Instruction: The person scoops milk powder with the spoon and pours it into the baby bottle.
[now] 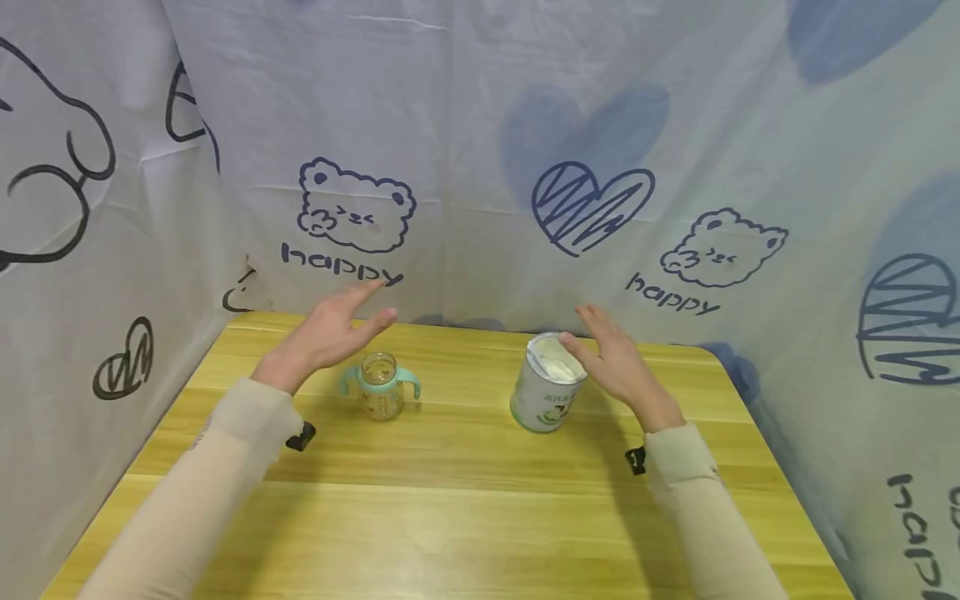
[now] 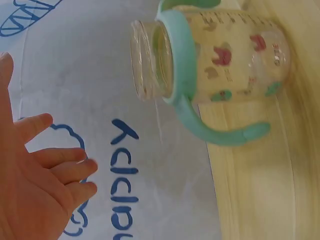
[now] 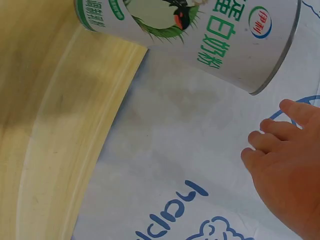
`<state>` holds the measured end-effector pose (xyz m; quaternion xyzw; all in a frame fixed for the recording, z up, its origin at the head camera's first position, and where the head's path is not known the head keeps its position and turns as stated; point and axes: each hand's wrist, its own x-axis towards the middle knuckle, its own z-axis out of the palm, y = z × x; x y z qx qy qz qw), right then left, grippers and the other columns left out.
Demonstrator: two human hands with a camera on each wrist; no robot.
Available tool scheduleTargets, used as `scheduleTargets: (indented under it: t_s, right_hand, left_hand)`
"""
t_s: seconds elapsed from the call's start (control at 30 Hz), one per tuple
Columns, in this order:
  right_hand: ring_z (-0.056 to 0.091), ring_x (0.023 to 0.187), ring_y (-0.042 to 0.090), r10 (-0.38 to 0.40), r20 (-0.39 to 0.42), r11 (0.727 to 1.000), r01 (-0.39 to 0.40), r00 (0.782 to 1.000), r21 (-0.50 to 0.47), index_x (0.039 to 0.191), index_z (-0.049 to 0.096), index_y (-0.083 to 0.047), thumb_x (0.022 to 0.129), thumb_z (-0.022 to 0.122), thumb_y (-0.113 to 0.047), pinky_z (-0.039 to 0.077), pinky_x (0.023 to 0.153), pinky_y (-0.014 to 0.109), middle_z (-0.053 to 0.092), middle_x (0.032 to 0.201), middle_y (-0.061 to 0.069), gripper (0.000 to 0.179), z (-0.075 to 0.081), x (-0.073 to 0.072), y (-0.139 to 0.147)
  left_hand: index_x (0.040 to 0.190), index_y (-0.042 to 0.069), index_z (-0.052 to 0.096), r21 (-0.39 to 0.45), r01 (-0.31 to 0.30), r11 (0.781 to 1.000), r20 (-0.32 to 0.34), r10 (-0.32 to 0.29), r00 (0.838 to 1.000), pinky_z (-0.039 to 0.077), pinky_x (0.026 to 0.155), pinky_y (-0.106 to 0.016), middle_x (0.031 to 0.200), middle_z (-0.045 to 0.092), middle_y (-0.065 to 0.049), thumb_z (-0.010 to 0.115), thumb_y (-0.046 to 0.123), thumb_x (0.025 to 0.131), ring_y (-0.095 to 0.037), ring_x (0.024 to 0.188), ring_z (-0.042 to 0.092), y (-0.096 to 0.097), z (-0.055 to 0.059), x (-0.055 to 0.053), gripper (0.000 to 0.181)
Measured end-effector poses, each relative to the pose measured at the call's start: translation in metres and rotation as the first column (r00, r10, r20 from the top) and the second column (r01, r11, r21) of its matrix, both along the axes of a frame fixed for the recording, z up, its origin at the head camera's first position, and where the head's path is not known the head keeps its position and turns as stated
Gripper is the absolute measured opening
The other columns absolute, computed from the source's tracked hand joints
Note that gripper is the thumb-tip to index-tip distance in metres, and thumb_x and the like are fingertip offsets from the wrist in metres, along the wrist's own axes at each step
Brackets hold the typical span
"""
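Head view: pale cloth hangings [image 1: 480, 108] close off the back and both sides, printed with blue hearts, bear faces and the word "happy", and before them spreads a yellow wood-grain table [image 1: 450, 517]; two cream sleeves [image 1: 198, 500] reach over it; the left hand [image 1: 322, 337] is raised with its fingers extended, released, near the bottle [image 1: 383, 405] and apart from it; the right hand [image 1: 618, 367], equally loose and grasping nothing, hovers just beside the can [image 1: 536, 402], though whether its thumb touches the rim I cannot tell; the can stands upright right of the middle toward the far edge, white with green lettering and a green base band, its top uncovered over pale contents; the bottle, smaller, stands upright to its left, clear and open-mouthed, with a mint-green collar, two curved handles [image 2: 220, 134] and red and green prints
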<state>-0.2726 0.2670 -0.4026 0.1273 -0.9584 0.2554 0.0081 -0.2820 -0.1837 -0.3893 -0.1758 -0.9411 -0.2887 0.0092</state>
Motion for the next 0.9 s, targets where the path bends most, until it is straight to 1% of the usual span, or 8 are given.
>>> scheduleTargets:
  t_s: [0.17, 0.27, 0.37, 0.47, 0.53, 0.67, 0.8, 0.9]
  right_hand:
    - [0.018, 0.163, 0.042, -0.002, 0.003, 1.0, 0.002, 1.0, -0.031, 0.17, 0.021, -0.019, 0.101, 0.045, -0.075, 0.017, 0.13, 0.065, 0.017, 0.177, 0.012, 0.092, -0.003, 0.004, -0.002]
    - [0.021, 0.162, 0.041, -0.002, -0.001, 0.999, 0.002, 1.0, -0.041, 0.17, 0.022, -0.018, 0.099, 0.049, -0.075, 0.019, 0.13, 0.064, 0.02, 0.177, 0.012, 0.095, -0.005, 0.006, -0.004]
    - [0.023, 0.162, 0.041, -0.002, 0.003, 0.999, 0.003, 1.0, -0.047, 0.169, 0.024, -0.016, 0.097, 0.053, -0.075, 0.02, 0.13, 0.063, 0.022, 0.176, 0.013, 0.098, -0.007, 0.008, -0.005]
    - [0.024, 0.161, 0.041, 0.0, 0.003, 0.999, 0.001, 1.0, -0.046, 0.168, 0.026, -0.014, 0.096, 0.056, -0.075, 0.021, 0.13, 0.063, 0.023, 0.176, 0.013, 0.1, -0.009, 0.01, -0.006]
    - [0.027, 0.16, 0.041, -0.003, -0.002, 0.999, 0.003, 1.0, -0.047, 0.168, 0.027, -0.014, 0.095, 0.058, -0.075, 0.023, 0.13, 0.062, 0.025, 0.175, 0.013, 0.1, -0.011, 0.011, -0.007]
    - [0.029, 0.159, 0.041, -0.003, -0.011, 0.999, 0.003, 1.0, -0.036, 0.168, 0.028, -0.012, 0.094, 0.06, -0.075, 0.025, 0.13, 0.06, 0.026, 0.174, 0.014, 0.102, -0.015, 0.011, -0.007]
    - [0.031, 0.158, 0.042, 0.006, -0.027, 0.999, -0.007, 1.0, -0.032, 0.167, 0.028, -0.01, 0.094, 0.061, -0.073, 0.026, 0.129, 0.059, 0.029, 0.173, 0.016, 0.102, -0.02, 0.011, -0.008]
    - [0.037, 0.155, 0.043, 0.021, -0.048, 0.999, -0.023, 0.999, -0.037, 0.167, 0.03, -0.01, 0.095, 0.064, -0.069, 0.031, 0.127, 0.06, 0.035, 0.17, 0.017, 0.099, -0.024, 0.012, -0.008]
  left_hand:
    - [0.169, 0.024, 0.025, 0.027, 0.011, 1.0, 0.013, -0.011, 1.0, 0.033, 0.121, -0.071, 0.172, 0.032, -0.017, 0.038, 0.073, 0.104, -0.047, 0.15, 0.042, 0.011, 0.001, 0.0, 0.083]
    - [0.167, 0.021, 0.032, 0.052, 0.022, 0.998, 0.017, -0.023, 1.0, 0.042, 0.116, -0.069, 0.165, 0.043, -0.022, 0.04, 0.073, 0.104, -0.045, 0.141, 0.054, 0.018, 0.001, 0.0, 0.082]
    - [0.16, 0.016, 0.044, 0.094, 0.038, 0.995, 0.018, -0.04, 0.999, 0.049, 0.111, -0.063, 0.152, 0.057, -0.022, 0.048, 0.067, 0.104, -0.039, 0.134, 0.061, 0.026, 0.002, 0.0, 0.076]
    - [0.153, 0.015, 0.053, 0.14, 0.059, 0.988, 0.022, -0.062, 0.998, 0.053, 0.107, -0.058, 0.143, 0.064, -0.019, 0.056, 0.06, 0.104, -0.035, 0.127, 0.063, 0.035, 0.001, -0.001, 0.067]
    - [0.15, 0.016, 0.056, 0.164, 0.069, 0.984, 0.023, -0.074, 0.997, 0.054, 0.105, -0.056, 0.139, 0.066, -0.016, 0.059, 0.057, 0.103, -0.032, 0.125, 0.063, 0.043, 0.002, -0.001, 0.062]
    - [0.148, 0.017, 0.058, 0.193, 0.089, 0.977, 0.026, -0.096, 0.995, 0.054, 0.105, -0.055, 0.134, 0.069, -0.012, 0.06, 0.053, 0.103, -0.03, 0.123, 0.064, 0.06, 0.003, 0.001, 0.057]
    - [0.147, 0.016, 0.059, 0.216, 0.123, 0.968, 0.017, -0.13, 0.991, 0.054, 0.104, -0.053, 0.13, 0.071, -0.01, 0.061, 0.049, 0.104, -0.029, 0.122, 0.065, 0.077, 0.0, 0.001, 0.054]
    - [0.146, 0.016, 0.06, 0.233, 0.144, 0.962, 0.01, -0.151, 0.989, 0.055, 0.103, -0.053, 0.129, 0.072, -0.009, 0.061, 0.048, 0.104, -0.028, 0.121, 0.066, 0.089, -0.002, 0.002, 0.053]
